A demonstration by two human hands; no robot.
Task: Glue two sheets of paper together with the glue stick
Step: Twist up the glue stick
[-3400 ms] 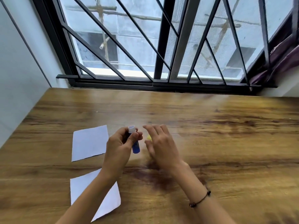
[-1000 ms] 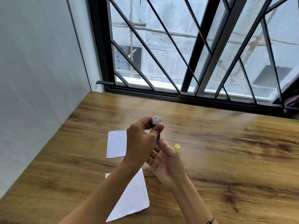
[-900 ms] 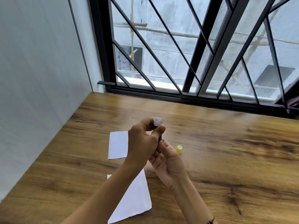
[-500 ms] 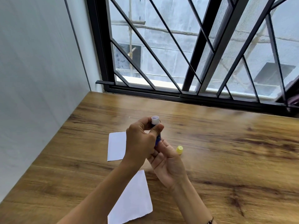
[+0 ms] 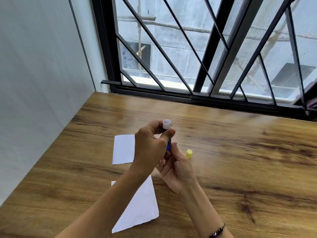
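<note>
The glue stick (image 5: 168, 134) — small, rigid and likely light, its smooth blue barrel best held mid-body — stands upright above the worktop (image 5: 240, 160), left hand (image 5: 151, 148) wrapped round it, right hand (image 5: 176, 167) pinching its base, both paper sheets (image 5: 123, 149) lying flimsy beneath.

A brown wood-grain tabletop (image 5: 240, 160) filled the lower part of the room, streaked with darker knots toward its right side. Along the tabletop's far edge ran a black metal window frame (image 5: 171, 95) with slanted black bars (image 5: 154, 43) crossing the glass. Beyond that frame stood a pale grey concrete building face (image 5: 180, 48) with rough wooden scaffold poles (image 5: 139, 31) lashed across it. To the left of the tabletop rose a plain pale grey wall (image 5: 37, 74), meeting its edge in the corner.
</note>
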